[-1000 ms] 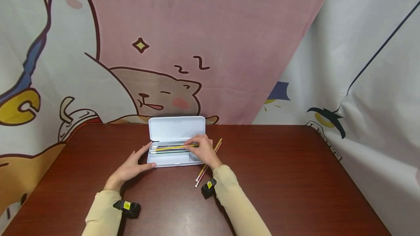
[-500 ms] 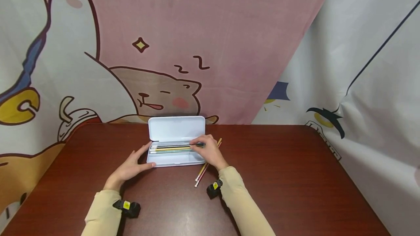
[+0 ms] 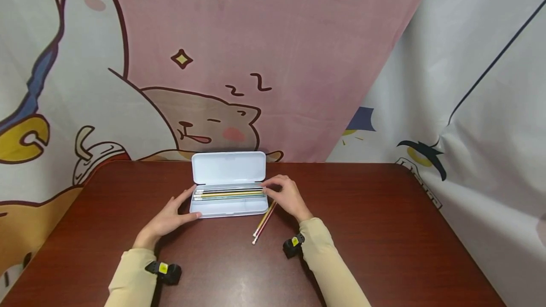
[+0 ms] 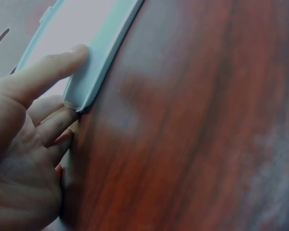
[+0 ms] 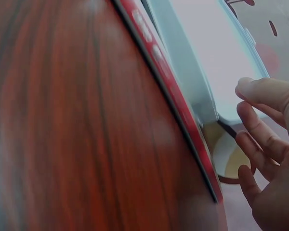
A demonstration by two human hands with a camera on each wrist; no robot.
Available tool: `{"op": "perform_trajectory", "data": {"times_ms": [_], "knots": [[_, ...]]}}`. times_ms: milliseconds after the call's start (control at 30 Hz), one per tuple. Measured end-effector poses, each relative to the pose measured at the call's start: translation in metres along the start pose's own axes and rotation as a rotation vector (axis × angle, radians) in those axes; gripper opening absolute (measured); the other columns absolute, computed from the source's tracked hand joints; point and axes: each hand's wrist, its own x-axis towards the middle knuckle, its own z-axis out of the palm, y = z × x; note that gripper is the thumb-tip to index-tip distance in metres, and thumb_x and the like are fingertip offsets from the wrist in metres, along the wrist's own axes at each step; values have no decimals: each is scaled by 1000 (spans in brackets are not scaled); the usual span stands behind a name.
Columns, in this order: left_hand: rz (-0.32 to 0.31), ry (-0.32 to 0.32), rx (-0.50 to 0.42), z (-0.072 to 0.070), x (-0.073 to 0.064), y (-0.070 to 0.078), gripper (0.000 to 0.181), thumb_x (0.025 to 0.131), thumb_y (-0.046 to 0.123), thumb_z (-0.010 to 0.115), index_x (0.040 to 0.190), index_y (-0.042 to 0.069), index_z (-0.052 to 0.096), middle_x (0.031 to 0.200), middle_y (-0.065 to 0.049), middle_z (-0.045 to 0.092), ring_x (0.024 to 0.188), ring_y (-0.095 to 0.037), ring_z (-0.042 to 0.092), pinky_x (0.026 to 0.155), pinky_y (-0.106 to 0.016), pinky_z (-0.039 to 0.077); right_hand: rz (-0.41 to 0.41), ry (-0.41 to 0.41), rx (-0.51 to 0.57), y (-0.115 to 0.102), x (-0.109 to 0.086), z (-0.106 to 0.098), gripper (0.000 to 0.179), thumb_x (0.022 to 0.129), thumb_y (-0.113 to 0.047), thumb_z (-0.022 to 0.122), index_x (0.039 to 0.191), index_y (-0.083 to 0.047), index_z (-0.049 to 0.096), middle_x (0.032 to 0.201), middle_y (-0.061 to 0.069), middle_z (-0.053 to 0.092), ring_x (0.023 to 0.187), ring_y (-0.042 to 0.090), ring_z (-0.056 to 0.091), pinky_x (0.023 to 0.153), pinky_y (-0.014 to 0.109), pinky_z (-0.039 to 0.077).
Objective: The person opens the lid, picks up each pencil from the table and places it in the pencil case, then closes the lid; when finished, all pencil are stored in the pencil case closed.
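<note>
A white pencil case (image 3: 229, 168) lies with its lid raised near the table's far edge. Several pencils (image 3: 228, 194), yellow, dark and green among them, lie lengthwise in its rear compartment. My left hand (image 3: 167, 218) grips the case's left end, thumb at the front corner and fingers at the side. At the right end is my right hand (image 3: 289, 198), thumb and forefinger beside the pencils' ends. In the right wrist view its fingers (image 5: 262, 130) are spread, with nothing visibly between them. Two loose pencils, one yellowish and one red (image 5: 183, 113), lie on the table, partly under that hand.
The brown wooden table (image 3: 384, 231) extends to both sides and in front of the case. A cartoon-printed cloth (image 3: 324, 60) hangs right behind its far edge. Each sleeve carries a small black camera, one being the left camera (image 3: 170, 274).
My right hand has slid rightward along the pencils to the case's right end, letting go of the yellow pencil, which lies in the compartment. My left hand has stayed in place.
</note>
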Motion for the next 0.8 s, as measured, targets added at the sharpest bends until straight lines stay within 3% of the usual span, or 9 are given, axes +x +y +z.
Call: {"op": "perform_trajectory", "data": {"times_ms": [267, 667, 800], "knots": [[10, 1, 7, 0, 0, 0, 88, 82, 28, 76, 151, 3, 28, 151, -32, 23, 139, -50, 13, 109, -64, -2, 18, -20, 13, 14, -6, -15, 12, 85, -5, 73, 96, -9, 76, 96, -3, 67, 93, 21, 61, 84, 41, 49], [22, 0, 12, 0, 1, -1, 88, 82, 29, 76, 151, 3, 27, 151, -32, 23, 139, -51, 13, 109, -65, -3, 64, -59, -21, 26, -16, -36, 14, 86, -5, 72, 99, -7, 75, 100, 0, 67, 104, 22, 59, 98, 44, 43], [21, 3, 23, 0, 2, -2, 88, 82, 29, 76, 151, 4, 28, 151, -32, 24, 139, -51, 14, 109, -65, -2, 31, -62, -24, 28, -18, -40, 13, 84, -4, 73, 97, -6, 74, 100, 2, 68, 106, 24, 59, 98, 44, 43]]}}
